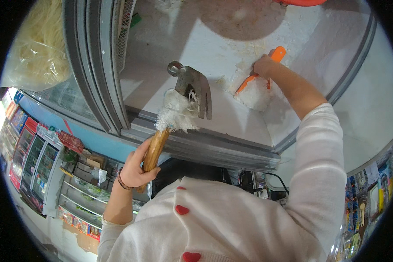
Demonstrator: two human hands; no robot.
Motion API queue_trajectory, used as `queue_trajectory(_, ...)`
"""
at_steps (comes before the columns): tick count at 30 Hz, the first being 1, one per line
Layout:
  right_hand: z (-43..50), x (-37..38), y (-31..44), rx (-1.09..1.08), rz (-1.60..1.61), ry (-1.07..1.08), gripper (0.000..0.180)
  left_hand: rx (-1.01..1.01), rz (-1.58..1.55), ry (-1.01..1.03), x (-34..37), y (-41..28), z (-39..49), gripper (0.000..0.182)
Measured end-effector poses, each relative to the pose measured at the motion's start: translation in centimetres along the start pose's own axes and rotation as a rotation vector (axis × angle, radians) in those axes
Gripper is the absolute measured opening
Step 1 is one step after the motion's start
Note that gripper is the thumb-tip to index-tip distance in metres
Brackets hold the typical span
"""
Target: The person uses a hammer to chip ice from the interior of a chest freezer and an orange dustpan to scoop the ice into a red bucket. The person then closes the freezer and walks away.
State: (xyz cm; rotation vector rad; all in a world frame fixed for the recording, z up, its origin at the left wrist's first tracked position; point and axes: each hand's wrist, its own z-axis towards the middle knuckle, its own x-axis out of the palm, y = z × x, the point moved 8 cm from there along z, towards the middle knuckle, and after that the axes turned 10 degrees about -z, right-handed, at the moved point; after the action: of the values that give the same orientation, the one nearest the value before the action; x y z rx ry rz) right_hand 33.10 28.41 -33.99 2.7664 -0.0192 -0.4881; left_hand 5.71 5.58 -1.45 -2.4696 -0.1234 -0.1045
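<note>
My left hand point(136, 165) grips the wooden handle point(156, 147) of a claw hammer. Its dark steel head point(191, 83) is raised over the front edge of a chest freezer, claw towards the right. White shredded plastic wrapping point(175, 113) is bound around the handle just below the head. Inside the freezer, my right hand point(263, 65) holds an orange plastic tool point(277, 54), perhaps a scoop, low against the floor. A heap of crushed ice or frost point(257, 96) lies at its lower end. My right fingertips are hidden behind the hand.
Grey sliding-door frames point(95, 65) stand at the left, beside a bag of pale stringy material point(39, 49). The freezer's front rail point(203, 145) runs before my body. A red rim point(303, 2) shows at the top. Shelves point(82, 193) stand lower left; hanging packets point(363, 203) are lower right.
</note>
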Motion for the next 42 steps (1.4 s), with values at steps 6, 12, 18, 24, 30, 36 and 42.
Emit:
queue_trajectory(6, 0.0, 0.3, -0.7, -0.128, 0.139, 0.121, 0.038, -0.063, 0.055, 0.026, -0.7, -0.8, 0.1, 0.079)
queue_trajectory(12, -3.8, -3.0, -1.5, -0.173, 0.511, 0.109, 0.046, -0.027, 0.016, -0.077, -2.6, -0.7, 0.3, 0.076)
queue_trajectory(18, -10.8, -6.9, -3.4, 0.032, 0.663, 0.109, 0.027, -0.094, -0.368, -0.078, -2.2, 1.0, 0.3, 0.081)
queue_trajectory(24, -17.9, -10.9, -5.5, 0.116, 0.783, -0.052, 0.031, -0.072, -0.417, -0.087, -2.1, 1.2, 0.8, 0.083)
queue_trajectory(30, -25.4, -15.2, -7.1, -0.027, 1.455, -0.273, 0.024, -0.057, -0.432, -0.022, -1.9, 0.2, 0.9, 0.081)
queue_trajectory(36, -24.5, -19.8, -6.5, -0.58, 2.11, -0.434, 0.023, -0.058, -0.423, -0.038, -1.9, 0.1, 0.9, 0.08)
queue_trajectory(42, -21.8, -21.2, -4.9, -0.797, 2.259, -0.393, 0.025, -0.056, -0.434, -0.028, -1.6, 0.4, 0.9, 0.08)
